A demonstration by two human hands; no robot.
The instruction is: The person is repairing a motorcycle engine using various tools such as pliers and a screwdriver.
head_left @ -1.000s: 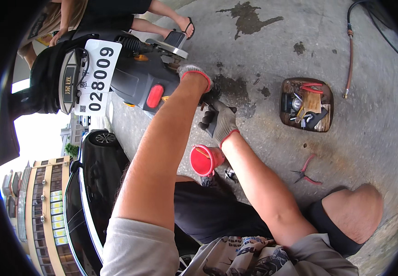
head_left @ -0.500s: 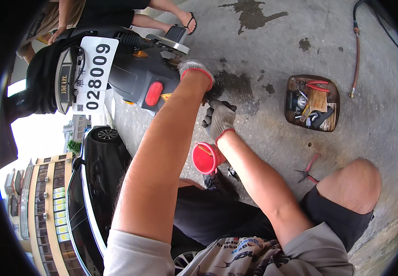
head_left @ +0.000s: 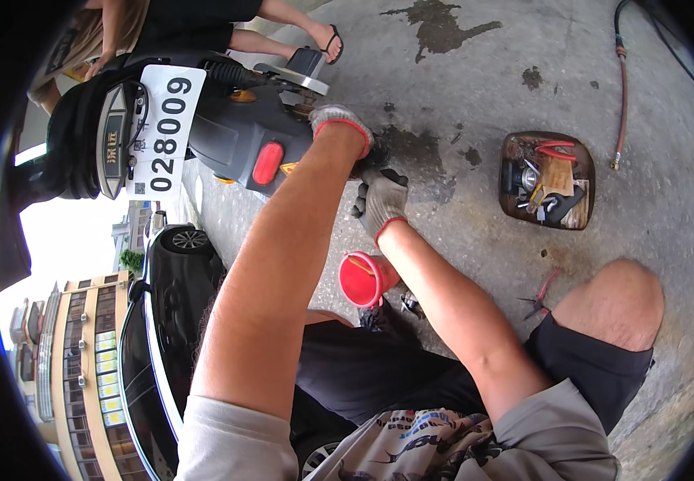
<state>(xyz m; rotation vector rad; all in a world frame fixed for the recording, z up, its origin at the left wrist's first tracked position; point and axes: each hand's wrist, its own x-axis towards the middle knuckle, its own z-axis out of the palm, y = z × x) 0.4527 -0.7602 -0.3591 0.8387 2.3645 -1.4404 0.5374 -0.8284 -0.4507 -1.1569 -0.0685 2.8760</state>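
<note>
My left hand (head_left: 340,127), in a grey knit glove with a red cuff, reaches against the rear of a dark motor scooter (head_left: 230,140), beside its wheel (head_left: 377,152). Its fingers are hidden behind the glove's back and the scooter. Just below and to the right, my right hand (head_left: 384,199), gloved alike with dark fingertips, is closed near the lower edge of that wheel. What its curled fingers hold, if anything, cannot be made out. A red reflector (head_left: 267,163) sits on the rear fender, left of my left forearm.
A red bucket (head_left: 360,279) stands below my right hand. Right of it are red-handled pliers (head_left: 536,305) on the concrete and a brown tray (head_left: 507,200) of tools. A hose (head_left: 622,104) lies far right. Another person's sandaled foot (head_left: 327,44) is beyond the scooter; a black car (head_left: 174,276) is left.
My right hand has shifted slightly up, closer to the wheel, its wrist turned a little. My left hand stays almost in place. The view has moved slightly.
</note>
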